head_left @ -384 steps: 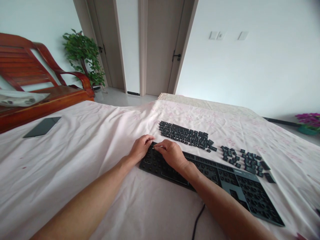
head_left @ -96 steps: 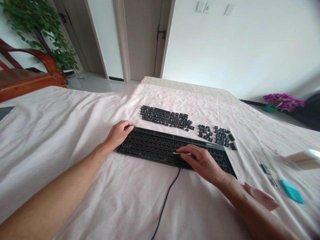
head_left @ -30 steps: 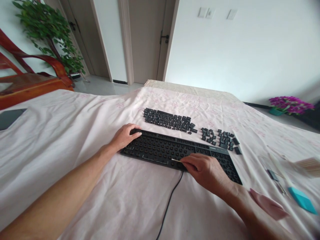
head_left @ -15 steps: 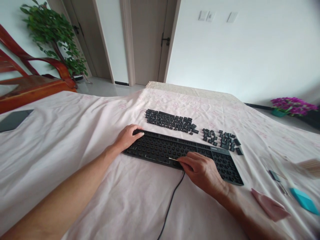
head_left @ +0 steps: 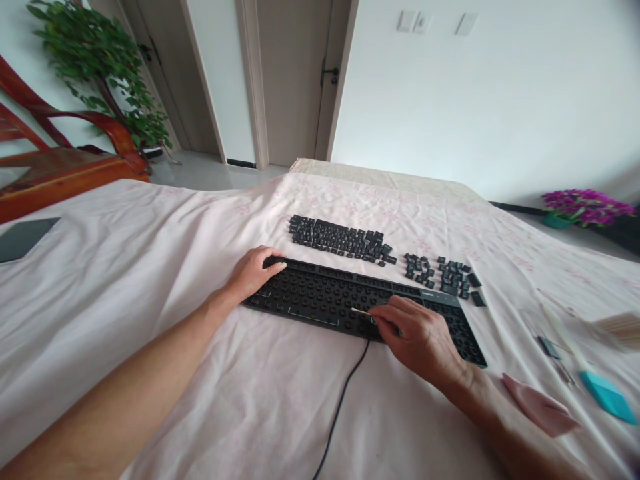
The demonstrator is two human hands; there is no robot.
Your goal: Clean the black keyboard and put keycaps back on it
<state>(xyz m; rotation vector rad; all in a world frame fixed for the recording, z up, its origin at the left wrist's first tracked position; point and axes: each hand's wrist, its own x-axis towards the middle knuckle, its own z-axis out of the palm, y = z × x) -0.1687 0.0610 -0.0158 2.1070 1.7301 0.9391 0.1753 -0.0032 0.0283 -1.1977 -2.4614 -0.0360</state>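
Observation:
A black keyboard [head_left: 320, 293] with its keycaps off lies across the cloth in front of me. My left hand [head_left: 257, 272] grips its far left corner, thumb on top and fingers over the back edge. Between the thumb and fingers of my right hand [head_left: 417, 330] is a cotton swab [head_left: 361, 311], its white tip pointing left over the bare key sockets right of centre. Whether the tip touches the keyboard I cannot tell. Behind the keyboard lie removed keycaps [head_left: 340, 239] in rows, with a smaller group of keycaps [head_left: 453, 277] to the right.
A black cable [head_left: 343, 400] runs from the keyboard toward me. On the right lie a pink cloth [head_left: 540, 405], a teal-handled brush [head_left: 607, 397], a small dark tool [head_left: 549, 347] and a pale bristled brush [head_left: 617, 331]. A dark flat object [head_left: 27, 239] rests at far left.
My right hand has moved a little right and away from me, taking the swab's tip from near the front edge to farther in. My left hand keeps its hold on the corner.

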